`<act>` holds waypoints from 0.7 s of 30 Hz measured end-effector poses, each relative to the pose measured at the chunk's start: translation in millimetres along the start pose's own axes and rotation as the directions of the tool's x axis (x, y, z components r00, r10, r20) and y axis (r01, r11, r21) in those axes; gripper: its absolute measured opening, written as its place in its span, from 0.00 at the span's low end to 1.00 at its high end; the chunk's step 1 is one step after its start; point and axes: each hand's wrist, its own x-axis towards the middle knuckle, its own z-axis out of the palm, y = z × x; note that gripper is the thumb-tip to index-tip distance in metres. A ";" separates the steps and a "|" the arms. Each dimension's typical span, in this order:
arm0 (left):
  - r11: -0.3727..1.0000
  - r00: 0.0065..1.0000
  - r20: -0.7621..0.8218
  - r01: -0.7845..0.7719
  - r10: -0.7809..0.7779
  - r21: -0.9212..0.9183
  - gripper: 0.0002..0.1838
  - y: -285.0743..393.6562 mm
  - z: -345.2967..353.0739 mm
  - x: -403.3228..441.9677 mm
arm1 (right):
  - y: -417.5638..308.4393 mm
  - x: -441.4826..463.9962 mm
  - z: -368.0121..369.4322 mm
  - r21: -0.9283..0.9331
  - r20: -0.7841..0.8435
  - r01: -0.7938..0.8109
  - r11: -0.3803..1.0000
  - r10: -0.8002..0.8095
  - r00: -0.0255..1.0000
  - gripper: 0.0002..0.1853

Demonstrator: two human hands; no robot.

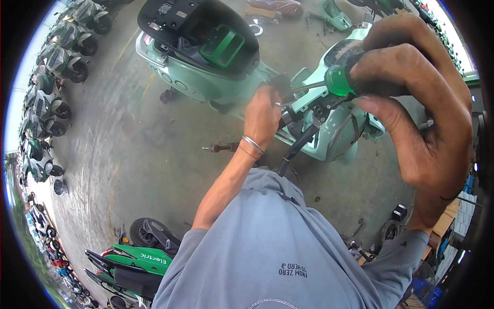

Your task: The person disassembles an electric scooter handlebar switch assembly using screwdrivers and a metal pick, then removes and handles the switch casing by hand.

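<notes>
My right hand (424, 103) is closed around the green and black handle of a screwdriver (337, 81). Its thin shaft points left, over the handlebar area of a mint-green scooter (342, 134). Near the shaft's far end is my left hand (263, 117), fingers curled together, with a ring and a metal bracelet showing. A dark blurred shape lies at its fingertips, and what they grip cannot be made out. Beside that hand runs the black handlebar grip (289, 117). The exact spot where the screwdriver tip rests is hidden.
The scooter's black seat section (198, 36) stands at upper left. A green electric two-wheeler (139, 260) is at lower left. Many scooters (49, 103) line the left side. A dark metal part (221, 148) lies on the floor, and boxes (446, 219) stand at right.
</notes>
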 end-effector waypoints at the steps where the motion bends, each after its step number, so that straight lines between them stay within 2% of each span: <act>1: 1.000 1.000 -0.001 0.003 -0.003 -0.001 0.11 -0.3 0.9 -0.1 | 4.1 -2.4 -1.2 0.010 -0.001 -0.027 1.000 0.027 1.000 0.11; 3: 0.997 0.998 -0.030 -0.045 0.047 0.061 0.10 -1.5 2.2 0.5 | 12.1 -7.2 -3.7 0.031 -0.004 -0.082 0.996 0.082 0.997 0.13; 6: 0.996 0.998 -0.041 -0.045 0.048 0.070 0.10 -1.0 2.8 0.9 | 22.2 -17.2 0.5 0.032 0.016 -0.016 0.999 0.016 1.000 0.13; 10: 0.996 0.999 -0.019 0.029 -0.027 0.086 0.10 -1.6 2.3 1.2 | 15.1 -32.9 12.5 0.023 -0.067 -0.157 0.987 0.159 0.985 0.13; 16: 0.991 0.998 -0.025 0.054 -0.051 0.120 0.11 0.2 5.2 3.8 | 14.1 -49.4 23.4 0.003 -0.111 -0.215 0.977 0.214 0.971 0.14; 19: 0.969 0.995 -0.050 0.098 -0.089 0.227 0.13 3.4 4.2 5.7 | 14.0 -58.2 27.2 0.016 -0.122 -0.232 0.973 0.232 0.965 0.14; 21: 0.944 0.998 -0.038 0.062 -0.053 0.323 0.13 3.7 4.3 7.4 | 14.1 -58.1 28.0 0.013 -0.111 -0.225 0.974 0.225 0.968 0.14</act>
